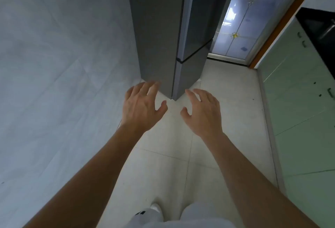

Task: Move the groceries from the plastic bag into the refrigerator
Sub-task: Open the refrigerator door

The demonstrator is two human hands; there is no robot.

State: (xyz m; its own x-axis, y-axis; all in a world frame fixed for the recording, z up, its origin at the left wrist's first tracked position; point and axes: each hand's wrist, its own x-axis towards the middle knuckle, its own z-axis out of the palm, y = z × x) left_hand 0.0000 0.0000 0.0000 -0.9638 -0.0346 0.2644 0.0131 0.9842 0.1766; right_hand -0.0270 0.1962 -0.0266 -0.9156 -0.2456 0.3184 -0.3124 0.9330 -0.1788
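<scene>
Both hands, left hand (140, 108) and right hand (204, 112), spread empty before shut refrigerator (163, 28).

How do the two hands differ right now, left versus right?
The left hand reaches farther forward, its fingertips overlapping the refrigerator's grey side; the right hand sits lower, over bare floor. The left hand's fingers look blurred, the right hand's sharper. Both are open, palms down, holding nothing.

The tall grey refrigerator (155, 28) has a matt, brushed-metal-looking side and a darker, glossy door front. The pale square floor tiles (163, 164) look smooth with a faint sheen. The pale green cabinet fronts (299, 110) look smooth and satin beneath a glossy black countertop (319, 28).
</scene>
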